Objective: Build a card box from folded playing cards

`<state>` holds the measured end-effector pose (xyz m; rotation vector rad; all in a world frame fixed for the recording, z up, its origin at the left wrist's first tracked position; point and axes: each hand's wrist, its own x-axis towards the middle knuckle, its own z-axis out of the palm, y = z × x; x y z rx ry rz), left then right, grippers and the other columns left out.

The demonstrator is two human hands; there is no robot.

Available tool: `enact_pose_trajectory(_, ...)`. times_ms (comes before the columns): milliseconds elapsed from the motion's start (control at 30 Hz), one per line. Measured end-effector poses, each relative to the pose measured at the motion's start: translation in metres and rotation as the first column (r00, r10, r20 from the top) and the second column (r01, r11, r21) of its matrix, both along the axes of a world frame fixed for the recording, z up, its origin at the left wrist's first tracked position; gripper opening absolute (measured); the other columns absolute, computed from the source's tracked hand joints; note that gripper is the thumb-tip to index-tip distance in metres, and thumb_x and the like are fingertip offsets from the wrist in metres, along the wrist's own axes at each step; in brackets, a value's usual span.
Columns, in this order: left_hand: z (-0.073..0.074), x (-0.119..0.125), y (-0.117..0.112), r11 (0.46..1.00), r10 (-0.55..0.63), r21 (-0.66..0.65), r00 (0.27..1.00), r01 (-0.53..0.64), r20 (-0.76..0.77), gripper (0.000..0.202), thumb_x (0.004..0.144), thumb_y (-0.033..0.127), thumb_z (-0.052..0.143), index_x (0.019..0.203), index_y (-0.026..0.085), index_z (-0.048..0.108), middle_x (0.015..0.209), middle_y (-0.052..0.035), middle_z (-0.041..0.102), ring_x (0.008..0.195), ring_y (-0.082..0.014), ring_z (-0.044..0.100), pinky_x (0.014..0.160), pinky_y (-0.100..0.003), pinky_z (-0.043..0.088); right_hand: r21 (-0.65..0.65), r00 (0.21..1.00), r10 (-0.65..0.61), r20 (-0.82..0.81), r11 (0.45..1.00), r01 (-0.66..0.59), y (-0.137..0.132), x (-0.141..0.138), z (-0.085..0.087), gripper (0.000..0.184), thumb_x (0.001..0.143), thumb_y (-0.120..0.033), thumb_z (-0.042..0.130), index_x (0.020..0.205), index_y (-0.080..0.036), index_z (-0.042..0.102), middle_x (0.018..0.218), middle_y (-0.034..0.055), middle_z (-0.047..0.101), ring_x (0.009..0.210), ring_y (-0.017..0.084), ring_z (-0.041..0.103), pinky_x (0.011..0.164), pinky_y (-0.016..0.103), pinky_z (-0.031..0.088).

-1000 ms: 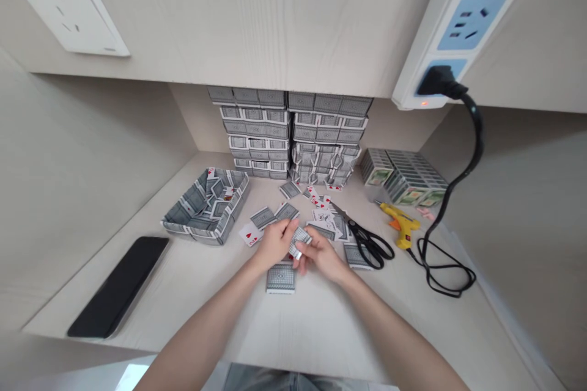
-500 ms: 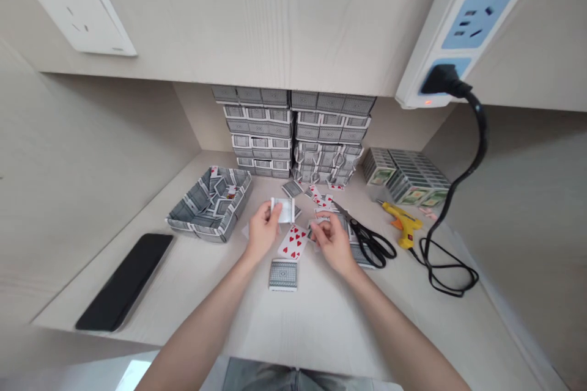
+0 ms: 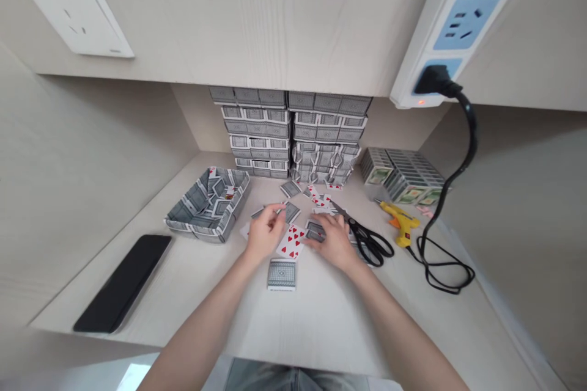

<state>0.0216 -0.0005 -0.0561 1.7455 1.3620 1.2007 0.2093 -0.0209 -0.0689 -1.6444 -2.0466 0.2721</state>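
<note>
My left hand (image 3: 266, 234) hovers just left of a seven of hearts (image 3: 291, 241), its fingers loosely curled, a gap between thumb and forefinger and nothing visible in it. Behind its fingertips lies a grey-backed playing card (image 3: 292, 212). My right hand (image 3: 334, 239) is spread low over another grey-backed card (image 3: 314, 230), thumb near the hearts card and fingers apart. A squared, folded grey-patterned card piece (image 3: 281, 275) rests in front of the hearts card. Black-handled scissors (image 3: 367, 238) lie right beside my right hand, partly over cards.
A basket made of folded cards (image 3: 222, 232) stands at left, card pieces inside. Stacked card baskets (image 3: 261, 128) fill the back. At right are packs of cards (image 3: 413, 177), a yellow glue gun (image 3: 402, 220) and its looped cord (image 3: 444, 284). A black phone (image 3: 123, 284) lies front left.
The folded card piece that my left hand held up has gone from its fingers. My right hand has spread and lowered over the cards. The view has shifted slightly.
</note>
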Motion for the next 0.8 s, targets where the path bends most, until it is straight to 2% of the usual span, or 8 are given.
enact_pose_trajectory(100, -0.004, 0.001, -0.002, 0.996, -0.051, 0.058, 0.963, 0.069, -0.264, 0.02, 0.081, 0.031, 0.046, 0.091, 0.021, 0.06, 0.059, 0.0016, 0.059, 0.053, -0.0101, 0.054, 0.055, -0.02, 0.041, -0.031, 1.0, -0.012, 0.029, 0.999, 0.013, -0.002, -0.002, 0.001, 0.028, 0.076, -0.027, 0.054, 0.103, -0.025, 0.06, 0.107, 0.0068, 0.058, 0.096, 0.027, 0.044, 0.074, 0.037, 0.03)
enact_pose_trajectory(167, -0.007, 0.003, -0.003, 0.993, -0.062, 0.078, 0.942, 0.093, -0.331, 0.02, 0.081, 0.029, 0.046, 0.092, 0.022, 0.06, 0.068, -0.0002, 0.063, 0.059, -0.0111, 0.057, 0.06, -0.022, 0.043, -0.022, 0.999, -0.042, 0.021, 0.999, 0.043, -0.001, -0.002, 0.001, 0.029, 0.076, -0.018, 0.05, 0.103, -0.023, 0.06, 0.106, 0.0074, 0.058, 0.096, 0.026, 0.044, 0.075, 0.036, 0.03)
enact_pose_trajectory(233, -0.008, 0.004, -0.002, 0.991, -0.058, 0.097, 0.946, 0.094, -0.319, 0.02, 0.081, 0.027, 0.045, 0.094, 0.023, 0.06, 0.08, -0.0015, 0.066, 0.066, -0.0121, 0.059, 0.065, -0.023, 0.045, 0.011, 0.997, -0.075, -0.013, 0.997, 0.075, 0.001, -0.001, 0.001, 0.036, 0.075, -0.016, 0.048, 0.109, -0.022, 0.056, 0.108, 0.0077, 0.057, 0.097, 0.026, 0.043, 0.077, 0.037, 0.031)
enact_pose_trajectory(333, -0.008, 0.003, 0.0, 0.989, -0.031, 0.13, 0.964, 0.067, -0.264, 0.019, 0.08, 0.024, 0.045, 0.093, 0.023, 0.06, 0.09, -0.002, 0.065, 0.074, -0.0131, 0.06, 0.071, -0.024, 0.046, 0.073, 0.991, -0.096, -0.088, 0.992, 0.102, 0.002, 0.001, 0.003, 0.039, 0.076, -0.023, 0.05, 0.115, -0.02, 0.051, 0.112, 0.0079, 0.056, 0.1, 0.026, 0.042, 0.08, 0.037, 0.032)
enact_pose_trajectory(433, -0.007, 0.001, 0.003, 0.986, -0.011, 0.159, 0.963, 0.056, -0.269, 0.022, 0.079, 0.017, 0.043, 0.094, 0.022, 0.059, 0.09, -0.0023, 0.064, 0.079, -0.0144, 0.059, 0.076, -0.027, 0.046, 0.076, 0.995, 0.036, -0.089, 0.997, -0.03, -0.002, -0.002, 0.007, 0.051, 0.072, -0.037, 0.058, 0.119, -0.021, 0.048, 0.116, 0.0083, 0.054, 0.103, 0.027, 0.041, 0.083, 0.038, 0.032)
enact_pose_trajectory(567, -0.006, -0.005, 0.007, 0.978, 0.093, 0.204, 0.961, -0.039, -0.262, 0.034, 0.075, 0.005, 0.036, 0.098, 0.021, 0.056, 0.09, -0.0031, 0.061, 0.09, -0.0162, 0.056, 0.083, -0.03, 0.044, -0.047, 0.973, 0.23, -0.021, 0.972, -0.231, -0.012, -0.015, 0.013, 0.08, 0.06, -0.051, 0.067, 0.129, -0.024, 0.038, 0.121, 0.0089, 0.052, 0.102, 0.028, 0.043, 0.081, 0.037, 0.032)
enact_pose_trajectory(700, -0.008, -0.014, 0.014, 0.944, 0.246, 0.252, 0.963, -0.212, -0.111, 0.042, 0.071, -0.001, 0.032, 0.101, 0.019, 0.053, 0.089, -0.0033, 0.059, 0.09, -0.0155, 0.055, 0.085, -0.031, 0.043, -0.1, 0.984, 0.175, -0.011, 0.979, -0.176, -0.016, -0.022, 0.011, 0.075, 0.064, -0.052, 0.065, 0.128, -0.024, 0.039, 0.119, 0.0095, 0.053, 0.105, 0.028, 0.042, 0.083, 0.039, 0.03)
enact_pose_trajectory(800, -0.011, -0.022, 0.02, 0.934, 0.292, 0.233, 0.955, -0.272, -0.057, 0.05, 0.063, -0.005, 0.032, 0.103, 0.018, 0.05, 0.092, -0.0047, 0.057, 0.086, -0.0147, 0.056, 0.081, -0.03, 0.046, -0.115, 0.991, 0.125, -0.045, 0.985, -0.13, -0.014, -0.023, 0.007, 0.071, 0.065, -0.047, 0.066, 0.127, -0.024, 0.04, 0.119, 0.0098, 0.052, 0.106, 0.029, 0.041, 0.084, 0.04, 0.029)
